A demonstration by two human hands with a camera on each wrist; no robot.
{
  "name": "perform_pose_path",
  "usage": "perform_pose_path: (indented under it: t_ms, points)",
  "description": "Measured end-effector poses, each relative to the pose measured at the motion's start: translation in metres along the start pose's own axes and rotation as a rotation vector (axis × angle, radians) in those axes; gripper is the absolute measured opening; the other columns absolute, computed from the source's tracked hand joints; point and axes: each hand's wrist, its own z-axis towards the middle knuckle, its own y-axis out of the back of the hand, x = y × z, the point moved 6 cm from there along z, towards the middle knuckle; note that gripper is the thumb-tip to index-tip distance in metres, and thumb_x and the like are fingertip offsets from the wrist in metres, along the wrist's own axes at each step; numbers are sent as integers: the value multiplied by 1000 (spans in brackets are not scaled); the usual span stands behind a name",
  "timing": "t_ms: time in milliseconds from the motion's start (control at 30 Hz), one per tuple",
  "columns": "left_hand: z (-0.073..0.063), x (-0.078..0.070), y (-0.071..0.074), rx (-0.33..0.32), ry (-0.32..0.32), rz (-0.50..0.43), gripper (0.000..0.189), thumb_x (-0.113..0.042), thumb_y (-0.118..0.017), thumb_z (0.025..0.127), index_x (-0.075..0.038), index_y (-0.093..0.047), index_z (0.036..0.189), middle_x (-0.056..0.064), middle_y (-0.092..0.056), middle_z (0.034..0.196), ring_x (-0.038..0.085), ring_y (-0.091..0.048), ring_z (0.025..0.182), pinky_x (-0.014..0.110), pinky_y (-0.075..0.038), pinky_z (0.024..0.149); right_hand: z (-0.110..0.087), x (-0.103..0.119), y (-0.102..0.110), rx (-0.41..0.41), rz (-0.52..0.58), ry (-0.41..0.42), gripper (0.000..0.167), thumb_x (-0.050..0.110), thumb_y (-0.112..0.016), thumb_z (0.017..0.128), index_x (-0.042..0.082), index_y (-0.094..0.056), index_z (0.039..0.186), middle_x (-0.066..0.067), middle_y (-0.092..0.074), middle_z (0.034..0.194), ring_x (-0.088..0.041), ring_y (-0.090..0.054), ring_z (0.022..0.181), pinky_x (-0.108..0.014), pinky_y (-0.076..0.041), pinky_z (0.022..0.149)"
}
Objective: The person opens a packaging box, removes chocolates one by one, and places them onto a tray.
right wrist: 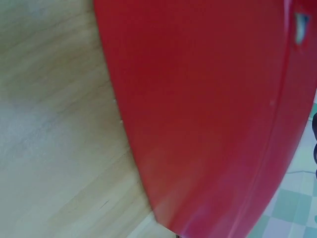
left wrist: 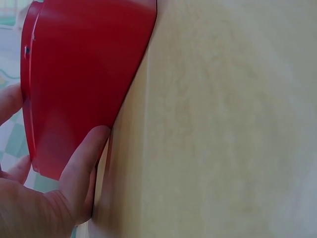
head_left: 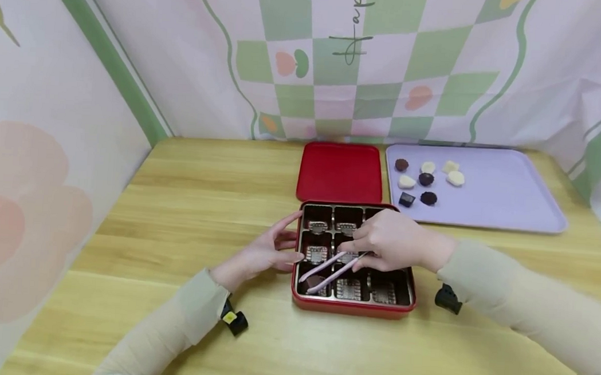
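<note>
My right hand holds a pair of pink tongs over a red tin box. A dark divided insert fills the box. The tong tips reach down into the front left compartment, on either side of a dark brown chocolate. At the box's left side, my left hand rests its thumb and fingertips on the wall and rim. In the left wrist view, the thumb lies against the red side wall. The right wrist view shows the box's wall but not the hand.
Behind the box lies a flat red lid. A lilac tray at the back right bears several white and dark chocolates on its left part. The wooden table ends at a patterned cloth hanging behind.
</note>
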Motion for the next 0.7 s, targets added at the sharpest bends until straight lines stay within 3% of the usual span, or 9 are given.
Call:
perform_pose_path:
  t_ms: [167, 300, 533, 700]
  points:
    - [0, 0, 0, 11, -13, -6, 88, 8, -62, 84, -31, -19, 151, 24, -31, 145, 39, -39, 130, 44, -58, 82, -3, 0, 5, -51, 17, 2, 27, 40, -68, 83, 16, -74, 95, 11, -59, 63, -4, -52, 51, -19, -43, 44]
    - [-1, -2, 0, 12, -14, 0, 88, 8, -61, 85, -30, -18, 151, 25, -31, 144, 39, -39, 130, 44, -58, 82, -7, -4, 13, -110, 37, -25, 36, 43, -59, 91, 12, -75, 95, 10, -60, 64, -2, -52, 50, -17, -43, 44]
    - [-2, 0, 1, -1, -7, -13, 88, 9, -61, 84, -32, -21, 150, 23, -31, 144, 38, -39, 130, 44, -58, 82, -22, -13, 23, -181, 53, -149, 47, 51, -52, 91, 10, -76, 94, 12, -48, 57, 2, -36, 47, -12, -29, 42]
    - [-1, 1, 1, 10, -15, -7, 89, 9, -61, 84, -31, -20, 151, 24, -30, 144, 39, -39, 129, 44, -58, 82, -34, -16, 29, -212, 47, -201, 51, 52, -49, 93, 9, -76, 94, 12, -56, 61, 4, -37, 48, -10, -28, 42]
